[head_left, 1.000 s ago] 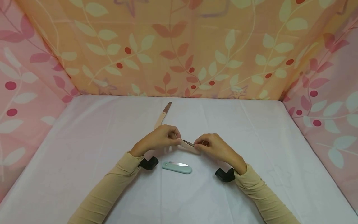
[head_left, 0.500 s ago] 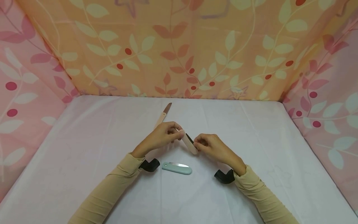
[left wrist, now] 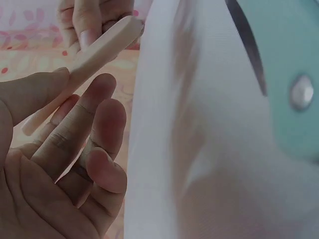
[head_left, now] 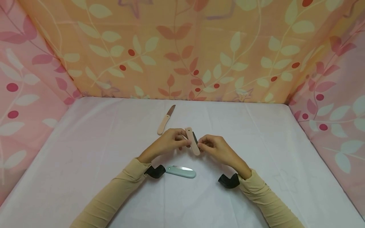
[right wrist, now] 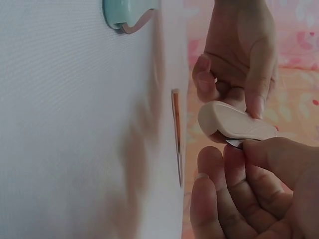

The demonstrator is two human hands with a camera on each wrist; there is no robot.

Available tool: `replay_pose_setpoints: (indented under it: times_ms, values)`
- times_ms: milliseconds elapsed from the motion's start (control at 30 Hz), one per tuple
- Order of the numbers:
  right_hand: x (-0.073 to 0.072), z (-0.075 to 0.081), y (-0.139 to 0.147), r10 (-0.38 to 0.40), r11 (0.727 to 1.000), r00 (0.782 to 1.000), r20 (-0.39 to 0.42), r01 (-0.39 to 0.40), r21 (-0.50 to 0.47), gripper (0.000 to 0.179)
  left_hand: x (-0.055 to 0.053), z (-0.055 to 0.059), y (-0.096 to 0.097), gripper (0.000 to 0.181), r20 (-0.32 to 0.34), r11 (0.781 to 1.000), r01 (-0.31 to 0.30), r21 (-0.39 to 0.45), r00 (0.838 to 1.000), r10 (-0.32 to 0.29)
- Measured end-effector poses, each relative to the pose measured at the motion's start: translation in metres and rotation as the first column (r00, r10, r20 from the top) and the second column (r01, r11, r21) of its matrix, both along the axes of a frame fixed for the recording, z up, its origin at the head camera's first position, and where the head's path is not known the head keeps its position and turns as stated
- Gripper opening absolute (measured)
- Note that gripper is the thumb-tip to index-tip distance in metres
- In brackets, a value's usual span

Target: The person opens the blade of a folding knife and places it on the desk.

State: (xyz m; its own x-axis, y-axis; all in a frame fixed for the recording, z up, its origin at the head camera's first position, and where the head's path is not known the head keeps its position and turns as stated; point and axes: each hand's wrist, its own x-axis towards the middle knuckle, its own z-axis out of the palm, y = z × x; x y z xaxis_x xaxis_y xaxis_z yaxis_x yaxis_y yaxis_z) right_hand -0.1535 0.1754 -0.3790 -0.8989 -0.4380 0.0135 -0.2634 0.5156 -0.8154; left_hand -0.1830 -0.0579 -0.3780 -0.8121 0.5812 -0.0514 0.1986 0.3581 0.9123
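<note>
Above the table I hold a folding knife with a pale pink handle between both hands. Thumb and fingers of my left hand pinch the handle partway along; in the left wrist view the handle slants up past the thumb. My right hand pinches the edge of the dark blade, which stands partly out of the handle. A sliver of the blade shows by the right thumb in the right wrist view; my fingers hide the rest of it.
A mint-green folding knife, its blade mostly folded in, lies nearer me on the white-covered table. Behind my left hand lies an opened knife with a beige handle. Patterned cloth surrounds the table's back and sides.
The pink handle has swung from a low slant to nearly upright. My left hand now grips it farther from its end and has uncovered the opened knife's handle. My right hand stays about where it was.
</note>
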Motion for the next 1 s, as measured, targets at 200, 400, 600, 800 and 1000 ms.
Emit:
replay_pose_setpoints:
  times_ms: [200,400,600,800,1000]
  values:
    - [-0.0005,-0.0015,-0.0007,-0.009,0.999,1.0,0.028,0.011,-0.053,0.015,0.0015,-0.0056,0.0047,0.017,0.015,0.999,0.031,0.006,0.999,-0.031]
    - [-0.0004,-0.003,-0.0016,-0.011,0.998,0.999,0.048,0.014,-0.063,0.016,0.0039,-0.005,0.0078,0.018,0.001,0.999,0.042,0.0,0.999,-0.042]
    - [-0.0008,-0.0047,-0.0009,-0.017,0.999,0.999,0.039,0.018,-0.036,0.014,0.0034,-0.0036,0.0068,0.017,-0.012,0.998,0.056,-0.008,0.998,-0.056]
    - [-0.0023,-0.0022,0.0024,0.003,1.0,1.0,0.026,-0.003,-0.008,0.015,0.0023,-0.0038,0.0046,0.016,-0.019,0.998,0.055,-0.017,0.998,-0.055]
    - [-0.006,-0.0049,0.0059,0.023,1.0,0.999,0.039,-0.023,0.012,0.015,0.0005,-0.0051,0.0022,0.017,-0.018,0.998,0.063,-0.03,0.998,-0.064]
